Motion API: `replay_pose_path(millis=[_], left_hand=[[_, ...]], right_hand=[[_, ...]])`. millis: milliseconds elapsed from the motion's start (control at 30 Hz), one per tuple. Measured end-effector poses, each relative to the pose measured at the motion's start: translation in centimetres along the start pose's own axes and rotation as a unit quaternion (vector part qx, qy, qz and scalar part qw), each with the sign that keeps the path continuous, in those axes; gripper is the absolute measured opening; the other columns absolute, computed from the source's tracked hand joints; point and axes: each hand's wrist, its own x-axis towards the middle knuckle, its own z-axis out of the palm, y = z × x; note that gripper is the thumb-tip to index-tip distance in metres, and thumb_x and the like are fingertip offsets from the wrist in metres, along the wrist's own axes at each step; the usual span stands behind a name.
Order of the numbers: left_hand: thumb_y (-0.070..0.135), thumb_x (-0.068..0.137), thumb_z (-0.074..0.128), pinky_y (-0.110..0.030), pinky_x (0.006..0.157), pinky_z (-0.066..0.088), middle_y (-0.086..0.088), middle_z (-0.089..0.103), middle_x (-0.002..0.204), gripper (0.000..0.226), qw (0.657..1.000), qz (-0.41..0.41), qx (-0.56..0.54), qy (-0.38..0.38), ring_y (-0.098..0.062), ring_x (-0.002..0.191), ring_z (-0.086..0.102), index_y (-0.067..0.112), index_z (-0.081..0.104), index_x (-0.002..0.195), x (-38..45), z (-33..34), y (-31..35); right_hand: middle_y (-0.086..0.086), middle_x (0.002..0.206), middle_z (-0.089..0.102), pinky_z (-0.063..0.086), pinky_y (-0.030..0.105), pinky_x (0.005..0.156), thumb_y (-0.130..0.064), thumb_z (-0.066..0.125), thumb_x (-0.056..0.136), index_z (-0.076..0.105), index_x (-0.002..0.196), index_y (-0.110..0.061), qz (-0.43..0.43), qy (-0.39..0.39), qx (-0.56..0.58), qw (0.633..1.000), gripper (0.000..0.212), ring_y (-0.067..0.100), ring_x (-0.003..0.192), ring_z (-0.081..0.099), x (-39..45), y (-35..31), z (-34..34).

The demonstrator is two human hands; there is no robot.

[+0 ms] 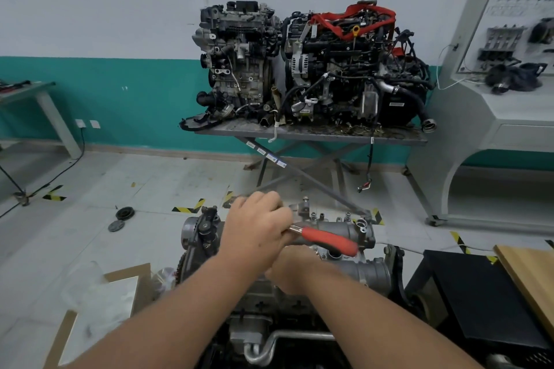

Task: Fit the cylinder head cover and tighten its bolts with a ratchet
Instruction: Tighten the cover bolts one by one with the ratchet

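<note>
Both forearms are reaching over the engine nearest the camera. Right hand is sitting low against the engine top, beneath the ratchet; grip can't tell, fingers hidden. Left hand is clenching round the ratchet head end, w/ the cylinder head cover just beyond it. Ratchet's long axis is running left-right across the cover, red handle pointing right and slightly down. Risk, prob.: socket is slipping off the bolt if the head tilts, rounding it. Behind the engine, two more engines are sitting on a stand.
</note>
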Motion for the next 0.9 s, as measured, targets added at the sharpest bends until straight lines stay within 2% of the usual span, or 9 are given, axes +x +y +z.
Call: replay_pose_path(millis=[100, 133, 200, 267, 367, 467, 633, 800, 900], left_hand=[[0.048, 0.081, 0.076, -0.026, 0.068, 0.047, 0.008, 0.057, 0.097, 0.027, 0.938, -0.221, -0.259, 0.072, -0.014, 0.083, 0.057, 0.023, 0.067, 0.083, -1.6, 1.4, 0.9], [0.059, 0.085, 0.064, -0.019, 0.070, 0.046, 0.016, 0.056, 0.100, 0.025, 0.888, -0.289, -0.353, 0.066, -0.007, 0.086, 0.059, 0.035, 0.063, 0.093, -1.7, 1.5, 1.8], [0.066, 0.091, 0.041, -0.022, 0.068, 0.049, 0.013, 0.067, 0.094, 0.034, 0.747, -0.411, -0.515, 0.092, -0.007, 0.078, 0.066, 0.041, 0.060, 0.104, -1.6, 2.1, 3.2], [0.063, 0.098, 0.032, -0.035, 0.070, 0.051, 0.000, 0.071, 0.075, 0.050, 0.608, -0.521, -0.589, 0.110, -0.014, 0.066, 0.066, 0.030, 0.071, 0.095, -1.1, 2.6, 3.4], [0.052, 0.102, 0.041, -0.031, 0.059, 0.051, -0.006, 0.060, 0.057, 0.052, 0.495, -0.592, -0.633, 0.073, -0.018, 0.051, 0.059, 0.017, 0.070, 0.075, -0.2, 2.3, 1.8], [0.039, 0.102, 0.046, -0.030, 0.057, 0.051, -0.007, 0.054, 0.052, 0.041, 0.519, -0.572, -0.634, -0.043, -0.025, 0.050, 0.059, 0.015, 0.061, 0.073, 0.4, 1.0, -0.2], [0.036, 0.103, 0.042, -0.034, 0.068, 0.052, -0.008, 0.051, 0.052, 0.041, 0.581, -0.511, -0.602, -0.194, -0.029, 0.060, 0.065, 0.015, 0.052, 0.070, 1.0, -1.0, -1.2], [0.040, 0.103, 0.042, -0.036, 0.067, 0.046, -0.008, 0.046, 0.051, 0.049, 0.585, -0.466, -0.619, -0.238, -0.025, 0.054, 0.055, 0.018, 0.055, 0.061, 1.2, -1.1, -1.1], [0.056, 0.099, 0.046, -0.033, 0.066, 0.047, -0.007, 0.052, 0.055, 0.049, 0.602, -0.426, -0.611, -0.288, -0.024, 0.055, 0.056, 0.023, 0.064, 0.068, 1.4, -1.2, -0.8]], right_hand=[[0.020, 0.104, 0.054, 0.050, 0.041, 0.087, 0.010, 0.065, 0.076, 0.059, 0.104, 0.001, 0.082, -0.005, 0.095, 0.992, 0.030, 0.031, 0.098, 0.055, -1.4, -1.0, -2.3], [0.019, 0.110, 0.058, 0.050, 0.039, 0.089, 0.010, 0.064, 0.080, 0.059, 0.110, 0.000, 0.114, -0.068, 0.056, 0.990, 0.032, 0.031, 0.103, 0.058, -1.0, -1.0, -2.3], [0.013, 0.126, 0.063, 0.049, 0.039, 0.091, -0.007, 0.054, 0.094, 0.059, 0.126, -0.006, -0.085, -0.032, -0.107, 0.990, 0.032, 0.032, 0.114, 0.061, 0.5, 0.4, 0.0], [0.013, 0.128, 0.062, 0.047, 0.040, 0.086, -0.015, 0.045, 0.097, 0.057, 0.127, -0.007, -0.117, -0.096, -0.056, 0.987, 0.033, 0.035, 0.114, 0.061, -0.1, 2.4, -0.9], [0.015, 0.123, 0.063, 0.050, 0.042, 0.087, -0.018, 0.041, 0.100, 0.058, 0.126, -0.008, -0.113, -0.058, -0.072, 0.989, 0.033, 0.037, 0.111, 0.062, 0.0, 1.8, -0.5], [0.015, 0.124, 0.062, 0.049, 0.042, 0.086, -0.026, 0.039, 0.103, 0.057, 0.126, -0.008, -0.092, -0.058, -0.053, 0.993, 0.034, 0.036, 0.112, 0.061, -0.1, 1.6, -0.2], [0.001, 0.108, 0.065, 0.050, 0.037, 0.091, -0.031, 0.061, 0.086, 0.069, 0.102, -0.022, -0.081, -0.123, 0.270, 0.951, 0.019, 0.024, 0.104, 0.064, -1.0, 3.5, -1.4], [0.006, 0.077, 0.064, 0.042, 0.031, 0.077, -0.020, 0.067, 0.062, 0.065, 0.087, -0.015, -0.151, -0.217, 0.774, 0.575, 0.026, 0.017, 0.073, 0.057, -1.6, 5.1, -3.8], [0.002, 0.073, 0.066, 0.039, 0.026, 0.068, -0.029, 0.084, 0.058, 0.064, 0.109, -0.012, -0.161, -0.209, 0.802, 0.536, 0.057, 0.009, 0.053, 0.056, -1.6, 4.3, -4.1]])
